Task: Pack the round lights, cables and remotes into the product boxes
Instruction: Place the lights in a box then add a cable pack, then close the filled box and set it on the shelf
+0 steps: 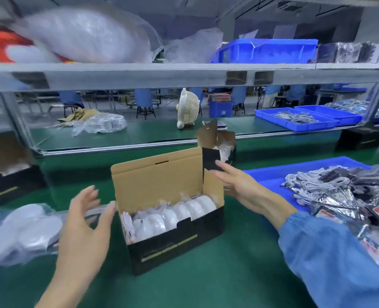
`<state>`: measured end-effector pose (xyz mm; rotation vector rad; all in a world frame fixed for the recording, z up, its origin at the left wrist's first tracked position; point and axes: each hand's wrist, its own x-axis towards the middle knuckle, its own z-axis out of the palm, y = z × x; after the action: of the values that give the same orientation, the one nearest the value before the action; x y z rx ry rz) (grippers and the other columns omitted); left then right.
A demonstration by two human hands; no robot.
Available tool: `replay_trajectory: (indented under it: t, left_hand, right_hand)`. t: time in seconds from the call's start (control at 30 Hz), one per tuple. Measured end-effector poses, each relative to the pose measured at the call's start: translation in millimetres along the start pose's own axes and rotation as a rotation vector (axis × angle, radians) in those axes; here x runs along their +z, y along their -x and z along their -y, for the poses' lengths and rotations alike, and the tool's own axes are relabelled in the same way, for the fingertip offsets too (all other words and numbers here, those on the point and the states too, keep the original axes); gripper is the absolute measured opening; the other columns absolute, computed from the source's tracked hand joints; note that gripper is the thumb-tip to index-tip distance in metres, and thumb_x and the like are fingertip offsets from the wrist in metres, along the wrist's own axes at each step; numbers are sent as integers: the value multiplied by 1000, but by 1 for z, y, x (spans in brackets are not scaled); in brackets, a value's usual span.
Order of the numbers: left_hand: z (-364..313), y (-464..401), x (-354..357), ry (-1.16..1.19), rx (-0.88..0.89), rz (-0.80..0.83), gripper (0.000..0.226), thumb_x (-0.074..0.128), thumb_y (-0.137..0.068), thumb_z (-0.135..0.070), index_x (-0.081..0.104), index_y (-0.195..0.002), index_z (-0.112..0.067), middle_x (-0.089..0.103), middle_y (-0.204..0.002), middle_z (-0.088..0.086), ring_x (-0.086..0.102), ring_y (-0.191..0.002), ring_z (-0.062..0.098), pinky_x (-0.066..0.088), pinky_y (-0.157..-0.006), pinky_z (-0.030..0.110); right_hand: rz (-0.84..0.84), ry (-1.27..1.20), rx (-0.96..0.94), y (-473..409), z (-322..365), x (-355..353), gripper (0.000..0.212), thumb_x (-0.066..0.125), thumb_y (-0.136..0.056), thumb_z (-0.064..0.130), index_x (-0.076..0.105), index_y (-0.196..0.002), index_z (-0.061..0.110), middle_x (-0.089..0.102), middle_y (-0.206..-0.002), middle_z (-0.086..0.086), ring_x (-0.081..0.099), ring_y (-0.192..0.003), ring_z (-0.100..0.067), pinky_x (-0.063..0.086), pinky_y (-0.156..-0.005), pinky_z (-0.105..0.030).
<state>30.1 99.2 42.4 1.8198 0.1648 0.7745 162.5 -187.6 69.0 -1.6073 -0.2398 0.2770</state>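
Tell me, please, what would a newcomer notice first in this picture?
The open black product box at the centre of the green table, its brown lid up and a row of bagged round lights inside. An open left hand and right hand flank it. At right, a blue tray holds cables.

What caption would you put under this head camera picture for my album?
Two open hands, left and right, flank an open box filled with round lights on a green table.
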Motion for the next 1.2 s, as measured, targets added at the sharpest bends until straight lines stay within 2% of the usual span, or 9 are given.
replay_trajectory:
  t: [0.03,0.1,0.27,0.33,0.4,0.53,0.83,1.03,1.2]
  left_hand:
    - [3,-5,5,153,-289,142,44,63,-92,-41,52,-132,-26,63,-127,-7,60,-117,13,45,-96,32]
    - [11,-9,15,360,-430,374,41,65,-87,-33,61,-126,-22,71,-118,-4,67,-108,15,49,-88,31]
    - [23,-7,21,247,-62,381,51,69,-84,6,70,-109,-38,74,-111,-5,69,-105,12,54,-86,24]
    - [24,-6,15,245,46,387,34,76,-80,-4,77,-101,-31,74,-110,-1,68,-108,17,55,-88,23]
    - [23,-5,5,168,175,497,28,81,-77,-35,78,-103,-27,73,-115,-2,64,-116,17,50,-96,24]
    - [18,2,6,124,254,481,30,61,-78,-51,76,-91,-28,73,-113,-6,63,-114,13,45,-99,20]
    - [11,10,6,19,366,432,19,66,-84,-30,73,-102,-34,70,-117,-10,65,-109,11,51,-84,17]
    - [23,14,4,-183,697,436,36,55,-94,-51,77,-105,-25,66,-128,-10,52,-131,19,40,-103,48]
    - [35,13,8,-315,1014,441,40,43,-103,-40,71,-111,-13,66,-127,-2,54,-130,22,44,-100,51]
  right_hand:
    - [94,-48,31,-2,-9,7,50,52,-100,16,39,-148,22,60,-133,-15,65,-111,-27,51,-84,-19]
    - [171,-44,-35,-1,-24,20,57,61,-93,7,43,-144,23,60,-131,-18,57,-121,-32,51,-88,-20]
    - [121,74,-242,21,-39,22,44,73,-79,12,60,-116,32,67,-119,3,59,-117,-12,45,-92,-16]
    - [58,172,-305,35,-42,14,35,75,-80,38,63,-113,36,64,-122,10,55,-122,-9,42,-94,-13]
    - [113,236,-310,48,-49,6,55,61,-81,67,58,-123,32,56,-135,11,46,-131,-10,37,-102,-27]
    - [114,269,-294,56,-48,12,72,39,-79,85,58,-122,31,54,-136,13,43,-133,-6,27,-108,-39]
    - [17,331,-396,64,-45,17,28,57,-82,52,64,-106,38,58,-132,17,50,-126,-3,38,-95,-12]
    - [47,554,-495,82,-57,10,36,58,-86,52,63,-119,40,38,-150,23,35,-140,-4,32,-108,-31]
    - [-168,947,-1053,82,-60,26,28,59,-96,29,74,-111,11,62,-127,-1,58,-113,-20,47,-98,-38]
